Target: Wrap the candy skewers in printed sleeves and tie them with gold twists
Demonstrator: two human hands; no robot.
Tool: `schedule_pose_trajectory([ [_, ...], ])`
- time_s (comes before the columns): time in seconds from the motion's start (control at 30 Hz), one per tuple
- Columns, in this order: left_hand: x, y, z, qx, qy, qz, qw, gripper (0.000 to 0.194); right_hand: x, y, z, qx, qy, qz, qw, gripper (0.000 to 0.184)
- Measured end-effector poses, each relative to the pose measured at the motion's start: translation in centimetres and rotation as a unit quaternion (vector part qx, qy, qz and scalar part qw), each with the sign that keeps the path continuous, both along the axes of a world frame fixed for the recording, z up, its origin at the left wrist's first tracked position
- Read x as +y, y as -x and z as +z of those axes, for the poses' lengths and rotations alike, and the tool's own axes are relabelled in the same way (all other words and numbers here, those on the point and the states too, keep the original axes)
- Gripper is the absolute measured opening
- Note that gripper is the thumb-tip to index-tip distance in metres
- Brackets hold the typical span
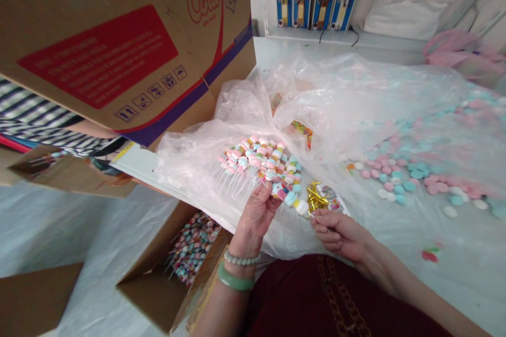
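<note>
Between my two hands is a candy skewer (291, 199) with pale blue, yellow and white pieces and a colourful printed piece at its left end. My left hand (258, 206) pinches that printed end. The fingers of my right hand (334, 229) are closed on the thin stick at the other end. Just beyond my left hand lies a pile of finished-looking candy skewers (253, 155) in pink, white, blue and yellow, their white sticks pointing toward me. Gold twist ties (315, 197) lie beyond my right fingers, beside a small printed card (332, 197).
Clear plastic sheeting (356, 95) covers the table, with loose pink, blue and white candies (395, 179) at right. A big cardboard box (130, 37) stands at left. An open carton (158, 295) of skewers sits below the edge. Blue boxes (324, 8) line the shelf. Another person's striped clothing (43, 116) shows.
</note>
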State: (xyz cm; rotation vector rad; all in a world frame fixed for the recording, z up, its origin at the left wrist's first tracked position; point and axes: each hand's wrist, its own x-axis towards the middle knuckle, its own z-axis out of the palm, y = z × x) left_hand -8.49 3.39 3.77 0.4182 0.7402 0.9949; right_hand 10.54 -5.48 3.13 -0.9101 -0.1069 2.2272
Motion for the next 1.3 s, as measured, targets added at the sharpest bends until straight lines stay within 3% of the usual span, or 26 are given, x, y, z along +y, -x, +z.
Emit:
schedule_pose_trajectory([
  [0.13, -0.1, 0.1, 0.0, 0.054, -0.041, -0.008, 0.998, 0.03, 0.2, 0.2, 0.0, 0.024, 0.013, 0.034, 0.999, 0.031],
  [0.2, -0.1, 0.0, 0.2, 0.094, -0.05, -0.006, 0.994, 0.027, 0.2, 0.7, 0.2, -0.067, -0.026, 0.024, 0.997, 0.027],
  [0.27, 0.0, 0.1, 0.4, 0.109, -0.042, -0.002, 0.993, 0.025, 0.2, 1.2, 0.3, -0.228, -0.108, 0.003, 0.968, 0.018],
  [0.33, 0.4, 0.3, 0.5, 0.096, -0.015, 0.001, 0.995, 0.025, 0.2, 1.5, 0.3, -0.417, -0.237, -0.006, 0.878, 0.014],
  [0.4, 0.8, 0.5, 0.6, 0.088, 0.012, 0.003, 0.996, 0.026, 0.0, 1.6, 0.2, -0.562, -0.369, -0.006, 0.74, 0.016],
  [0.47, 1.0, 0.6, 0.6, 0.094, 0.024, 0.01, 0.995, 0.026, -0.1, 1.5, -0.1, -0.639, -0.452, -0.001, 0.622, 0.021],
  [0.5, 1.0, 0.6, 0.5, 0.097, 0.022, 0.015, 0.995, 0.026, -0.2, 1.5, -0.3, -0.659, -0.474, 0.0, 0.584, 0.023],
  [0.57, 0.9, 0.5, 0.4, 0.094, 0.014, 0.027, 0.995, 0.027, -0.2, 1.4, -0.6, -0.684, -0.492, -0.004, 0.538, 0.026],
  [0.67, 0.5, 0.0, 0.4, 0.069, 0.006, 0.038, 0.997, 0.028, -0.2, 1.5, -1.0, -0.695, -0.5, -0.006, 0.516, 0.025],
  [0.77, 0.3, -0.4, 0.6, 0.039, 0.005, 0.049, 0.998, 0.032, -0.1, 1.6, -1.1, -0.685, -0.496, 0.006, 0.534, 0.022],
  [0.87, 0.1, -0.6, 0.8, 0.039, -0.014, 0.041, 0.998, 0.034, 0.2, 1.8, -0.8, -0.664, -0.462, -0.003, 0.588, 0.019],
  [0.97, -0.2, -0.7, 0.9, 0.063, -0.045, 0.022, 0.997, 0.034, 0.7, 2.0, -0.3, -0.611, -0.406, -0.017, 0.679, 0.015],
  [1.13, -0.2, -0.3, 0.5, 0.089, -0.033, 0.015, 0.995, 0.034, 1.2, 2.0, 0.5, -0.363, -0.206, -0.013, 0.909, 0.015],
  [1.2, -0.1, 0.1, 0.3, 0.092, -0.014, 0.01, 0.996, 0.034, 1.2, 1.8, 0.7, -0.271, -0.131, -0.02, 0.954, 0.02],
  [1.3, 0.0, 0.3, 0.2, 0.103, -0.004, 0.003, 0.995, 0.033, 1.3, 1.6, 1.1, -0.225, -0.082, -0.021, 0.971, 0.024],
])
